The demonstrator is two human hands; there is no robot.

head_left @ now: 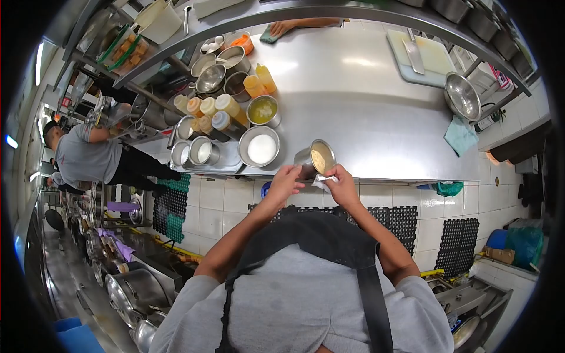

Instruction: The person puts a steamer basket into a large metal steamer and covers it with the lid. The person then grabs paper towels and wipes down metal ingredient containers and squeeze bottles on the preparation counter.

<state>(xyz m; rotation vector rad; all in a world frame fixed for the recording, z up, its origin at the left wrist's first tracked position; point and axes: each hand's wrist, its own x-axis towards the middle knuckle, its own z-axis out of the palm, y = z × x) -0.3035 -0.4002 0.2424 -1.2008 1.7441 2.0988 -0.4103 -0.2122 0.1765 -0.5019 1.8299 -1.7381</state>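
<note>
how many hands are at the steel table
3: the wearer's left hand and right hand, both at the metal pot, and another person's hand on a green cloth at the far side. More may be hidden.

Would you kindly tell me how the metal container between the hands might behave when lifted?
The metal container is probably stiff, given its metal wall. Its smooth, shiny side may be slippery, though the white cloth or paper by the right hand might help. Its open top suggests the beige contents could spill if it tips.
</note>
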